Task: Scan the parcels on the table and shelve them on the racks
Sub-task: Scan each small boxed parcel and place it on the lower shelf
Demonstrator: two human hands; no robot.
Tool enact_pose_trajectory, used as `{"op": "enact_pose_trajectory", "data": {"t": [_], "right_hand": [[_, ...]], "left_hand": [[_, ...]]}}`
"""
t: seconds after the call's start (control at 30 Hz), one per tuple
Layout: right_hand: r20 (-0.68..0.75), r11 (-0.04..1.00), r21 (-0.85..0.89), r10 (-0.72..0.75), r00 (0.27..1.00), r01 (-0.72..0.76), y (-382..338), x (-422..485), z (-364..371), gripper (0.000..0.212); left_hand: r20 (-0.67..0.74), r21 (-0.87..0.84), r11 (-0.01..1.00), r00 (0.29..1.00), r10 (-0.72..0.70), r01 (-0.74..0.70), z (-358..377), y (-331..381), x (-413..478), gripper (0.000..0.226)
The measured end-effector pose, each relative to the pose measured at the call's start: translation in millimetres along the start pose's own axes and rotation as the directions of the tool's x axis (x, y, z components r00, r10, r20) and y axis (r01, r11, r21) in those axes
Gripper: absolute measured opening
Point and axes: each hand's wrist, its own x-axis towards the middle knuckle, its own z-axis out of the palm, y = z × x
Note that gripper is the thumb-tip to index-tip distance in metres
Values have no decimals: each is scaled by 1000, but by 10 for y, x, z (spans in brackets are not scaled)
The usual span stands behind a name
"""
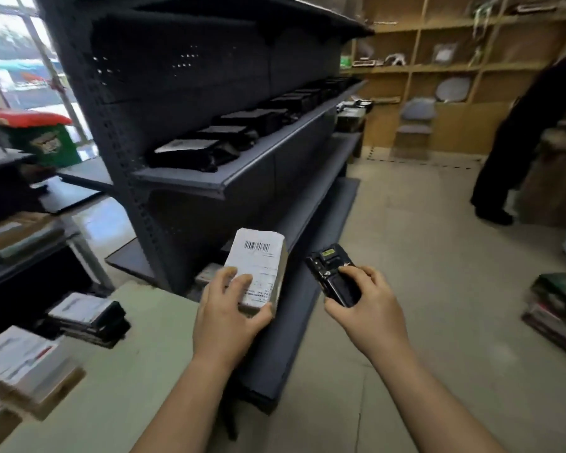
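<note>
— Nearest the lens: two bare forearms, stretched forward side by side. Left hand?
— Grips a small white parcel from its near end, thumb along the bottom edge, fingers curled over the label. Held in the air, tilted away, over the gap between tabletop and grey rack.
— Right hand?
— Wraps round a black handheld scanner, fingers folded over its top, thumb underneath. Scanner head aimed up and left, just beside the parcel, not touching.
— Any writing?
— Barcode at the label's far end; fine print below, too blurred to read. Yellow patch on the scanner's head, illegible.
— And other parcels?
— Stacked on the tabletop at left, white labels up, text smeared. Black bagged ones in a row along the rack's middle shelf, nearest with a white label.
— Beyond?
— Legs of a person in dark clothes at right, before wooden shelving.
</note>
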Motion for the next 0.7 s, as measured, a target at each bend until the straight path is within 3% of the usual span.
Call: {"op": "enact_pose_trajectory", "data": {"t": [0.33,0.7], "right_hand": [[-15,996,-7,89,996,-89,1230,781,-433,52],[101,993,17,117,988,-119,2031,2393,249,53]], "left_hand": [[85,-47,998,995,55,-51,1429,716,441,50],[114,3,999,993,-40,40,2738,486,1584,51]]}}
